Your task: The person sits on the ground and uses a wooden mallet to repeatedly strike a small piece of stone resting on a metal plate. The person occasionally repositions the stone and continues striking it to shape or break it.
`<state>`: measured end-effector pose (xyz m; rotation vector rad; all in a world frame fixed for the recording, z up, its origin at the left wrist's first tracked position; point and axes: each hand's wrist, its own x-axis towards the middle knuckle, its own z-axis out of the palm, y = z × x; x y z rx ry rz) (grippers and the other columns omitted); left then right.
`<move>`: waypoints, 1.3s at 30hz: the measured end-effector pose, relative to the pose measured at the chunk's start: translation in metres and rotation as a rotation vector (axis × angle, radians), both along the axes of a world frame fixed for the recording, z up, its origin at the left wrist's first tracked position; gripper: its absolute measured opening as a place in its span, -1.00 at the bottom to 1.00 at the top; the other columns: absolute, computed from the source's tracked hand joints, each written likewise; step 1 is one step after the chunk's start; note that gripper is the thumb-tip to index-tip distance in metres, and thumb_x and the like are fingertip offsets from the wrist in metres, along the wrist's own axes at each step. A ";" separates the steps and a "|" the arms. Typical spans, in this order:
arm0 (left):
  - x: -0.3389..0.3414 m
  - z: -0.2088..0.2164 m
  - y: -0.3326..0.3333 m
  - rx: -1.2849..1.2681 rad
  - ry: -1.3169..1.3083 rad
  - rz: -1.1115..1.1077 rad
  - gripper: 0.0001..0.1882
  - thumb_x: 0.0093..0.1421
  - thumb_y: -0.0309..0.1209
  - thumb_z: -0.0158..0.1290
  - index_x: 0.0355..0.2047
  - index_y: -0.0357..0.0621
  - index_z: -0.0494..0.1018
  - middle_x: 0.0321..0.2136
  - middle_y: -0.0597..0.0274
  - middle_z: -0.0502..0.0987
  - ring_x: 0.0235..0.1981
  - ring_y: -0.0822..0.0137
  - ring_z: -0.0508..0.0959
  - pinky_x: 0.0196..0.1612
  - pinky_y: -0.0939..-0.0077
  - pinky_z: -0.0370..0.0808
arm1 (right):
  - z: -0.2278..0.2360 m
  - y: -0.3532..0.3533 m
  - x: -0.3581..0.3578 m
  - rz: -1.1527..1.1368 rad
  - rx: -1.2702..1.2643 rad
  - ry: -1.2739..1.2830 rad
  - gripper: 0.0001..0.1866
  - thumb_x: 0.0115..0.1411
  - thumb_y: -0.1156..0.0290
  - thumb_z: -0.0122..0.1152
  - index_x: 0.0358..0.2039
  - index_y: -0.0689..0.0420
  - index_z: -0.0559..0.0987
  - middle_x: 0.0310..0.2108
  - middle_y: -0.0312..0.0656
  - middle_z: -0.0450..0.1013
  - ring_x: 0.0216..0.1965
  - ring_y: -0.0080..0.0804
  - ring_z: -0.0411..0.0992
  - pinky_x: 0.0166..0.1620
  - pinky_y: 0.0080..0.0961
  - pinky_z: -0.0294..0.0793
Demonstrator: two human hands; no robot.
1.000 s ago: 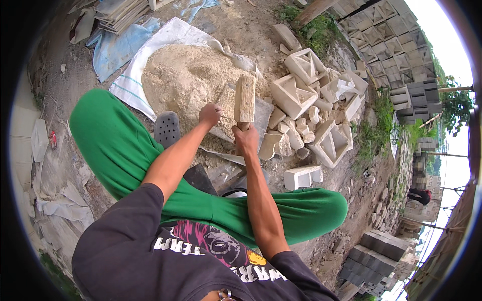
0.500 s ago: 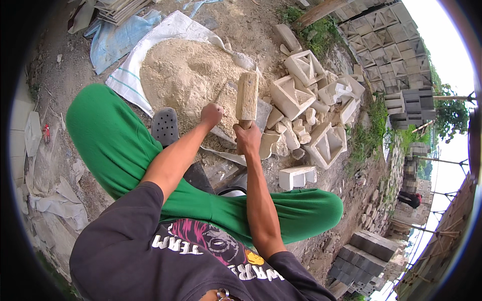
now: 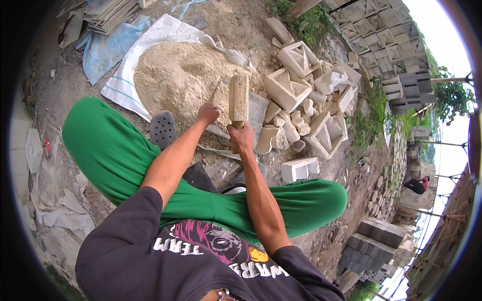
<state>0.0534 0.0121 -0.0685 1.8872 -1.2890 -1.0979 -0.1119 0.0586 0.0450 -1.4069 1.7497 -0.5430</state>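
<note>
My right hand (image 3: pixel 241 136) is closed round the short handle of a wooden mallet (image 3: pixel 239 98), whose block-like head stands up beyond my fist. To its left, my left hand (image 3: pixel 210 113) is closed too; a thin dark rod (image 3: pixel 215 92) seems to stick out past it, mostly hidden by the fist. Beneath and beyond both hands lies a grey flat slab (image 3: pixel 257 111), partly covered by the mallet and my right hand. A heap of pale crushed rubble (image 3: pixel 173 75) rests on a white woven sack (image 3: pixel 120 86) just past my left hand.
Broken pale blocks (image 3: pixel 288 90) and chunks are piled to the right, with a loose block (image 3: pixel 299 169) nearer my green-trousered knee. A blue sheet (image 3: pixel 108 50) lies at the far left. Grey blocks (image 3: pixel 374 246) are stacked at the right, and a person (image 3: pixel 416 185) bends beyond.
The view has shifted slightly. My right hand and the mallet sit a little further left, nearer my left hand. Both hands keep their hold. The distant person shows more fully.
</note>
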 end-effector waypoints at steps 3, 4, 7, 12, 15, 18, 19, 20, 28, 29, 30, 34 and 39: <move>0.006 -0.009 -0.001 0.046 0.106 0.088 -0.78 0.13 -0.30 0.14 -0.27 -0.08 0.68 -0.32 0.08 0.69 -0.24 0.08 0.67 -0.13 0.24 0.57 | -0.003 0.002 0.006 0.084 0.108 0.070 -0.55 -0.05 0.12 0.34 -0.40 0.34 0.64 -0.49 0.05 0.58 -0.43 -0.14 0.61 -0.32 -0.25 0.56; 0.003 -0.005 -0.002 0.049 0.067 0.136 -0.77 0.14 -0.29 0.13 -0.25 -0.07 0.67 -0.31 0.08 0.69 -0.23 0.08 0.67 -0.12 0.24 0.56 | -0.016 0.003 0.001 0.138 0.150 0.167 -0.50 -0.07 0.11 0.33 -0.35 0.37 0.64 -0.43 0.13 0.59 -0.35 -0.04 0.61 -0.26 -0.20 0.56; -0.001 0.007 0.006 0.072 -0.045 0.250 -0.74 0.19 -0.28 0.09 -0.16 -0.05 0.64 -0.28 0.09 0.68 -0.21 0.08 0.66 -0.12 0.23 0.55 | -0.039 0.008 -0.009 0.099 0.247 0.153 -0.46 -0.07 0.08 0.33 -0.33 0.40 0.64 -0.38 0.19 0.60 -0.28 0.07 0.62 -0.19 -0.16 0.56; 0.003 0.010 0.017 0.032 -0.097 0.239 -0.73 0.19 -0.28 0.09 -0.14 -0.03 0.64 -0.28 0.10 0.67 -0.21 0.08 0.65 -0.13 0.22 0.54 | -0.043 0.002 -0.015 -0.042 0.244 -0.011 -0.51 -0.05 0.12 0.36 -0.29 0.34 0.64 -0.46 0.04 0.61 -0.42 -0.12 0.62 -0.28 -0.23 0.58; 0.004 0.003 0.024 0.024 -0.137 0.074 -0.71 0.19 -0.28 0.10 -0.11 -0.04 0.62 -0.26 0.07 0.66 -0.19 0.07 0.64 -0.13 0.23 0.54 | -0.004 0.006 -0.006 -0.055 0.082 -0.020 -0.53 -0.03 0.12 0.34 -0.28 0.30 0.64 -0.46 0.02 0.61 -0.44 -0.15 0.61 -0.32 -0.25 0.58; 0.010 -0.012 0.027 -0.047 -0.185 0.051 -0.68 0.20 -0.31 0.10 -0.07 -0.10 0.60 -0.25 0.03 0.65 -0.19 0.05 0.63 -0.12 0.22 0.54 | -0.003 0.007 0.005 -0.007 0.045 -0.012 -0.51 -0.04 0.11 0.32 -0.24 0.29 0.65 -0.35 0.14 0.61 -0.26 0.08 0.61 -0.19 -0.15 0.57; -0.001 0.002 0.025 -0.027 -0.180 0.069 -0.68 0.20 -0.32 0.11 -0.06 -0.11 0.60 -0.25 0.02 0.64 -0.20 0.05 0.63 -0.11 0.22 0.54 | -0.016 0.008 -0.004 0.035 0.072 0.111 -0.52 -0.04 0.11 0.33 -0.27 0.30 0.65 -0.38 0.12 0.61 -0.30 0.01 0.62 -0.23 -0.18 0.57; -0.011 0.017 0.025 -0.007 -0.175 0.089 -0.67 0.19 -0.32 0.12 -0.05 -0.12 0.60 -0.25 0.02 0.64 -0.20 0.05 0.63 -0.11 0.21 0.53 | -0.029 0.009 -0.013 0.079 0.102 0.233 -0.52 -0.04 0.12 0.34 -0.29 0.32 0.64 -0.41 0.09 0.61 -0.34 -0.06 0.63 -0.27 -0.21 0.58; -0.003 0.034 0.045 -0.091 -0.288 -0.122 -0.61 0.09 -0.30 0.26 -0.06 -0.13 0.61 -0.34 -0.01 0.61 -0.26 0.01 0.61 -0.13 0.15 0.51 | -0.037 -0.007 -0.021 -0.013 0.262 0.026 -0.51 -0.06 0.11 0.38 -0.45 0.41 0.63 -0.56 0.02 0.58 -0.55 -0.21 0.62 -0.43 -0.33 0.61; -0.005 0.036 0.044 -0.086 -0.302 -0.146 -0.62 0.09 -0.29 0.26 -0.08 -0.14 0.62 -0.35 -0.01 0.61 -0.25 0.00 0.61 -0.13 0.16 0.51 | -0.037 -0.008 -0.025 -0.039 0.248 0.008 -0.51 -0.06 0.11 0.38 -0.46 0.41 0.63 -0.57 0.01 0.57 -0.56 -0.22 0.62 -0.43 -0.34 0.61; -0.004 0.032 0.044 -0.093 -0.289 -0.137 -0.63 0.09 -0.30 0.26 -0.09 -0.13 0.63 -0.36 -0.02 0.61 -0.26 0.00 0.61 -0.14 0.16 0.51 | -0.036 -0.008 -0.027 -0.056 0.235 -0.010 -0.51 -0.06 0.11 0.38 -0.46 0.41 0.63 -0.57 0.01 0.57 -0.58 -0.23 0.61 -0.44 -0.35 0.61; -0.014 0.035 0.039 -0.090 -0.223 -0.114 -0.69 0.08 -0.34 0.25 -0.15 -0.12 0.65 -0.41 -0.05 0.62 -0.31 0.01 0.62 -0.19 0.18 0.52 | -0.029 -0.008 -0.037 -0.100 0.276 -0.016 -0.46 -0.07 0.06 0.34 -0.46 0.43 0.64 -0.51 0.16 0.58 -0.39 -0.03 0.63 -0.30 -0.21 0.58; -0.016 0.026 0.026 -0.118 -0.185 -0.083 -0.69 0.06 -0.39 0.23 -0.14 -0.12 0.64 -0.41 -0.06 0.64 -0.32 0.05 0.65 -0.23 0.23 0.53 | -0.005 -0.004 -0.035 0.006 0.179 0.129 -0.52 -0.06 0.11 0.35 -0.42 0.38 0.62 -0.56 0.06 0.57 -0.44 -0.17 0.62 -0.33 -0.27 0.57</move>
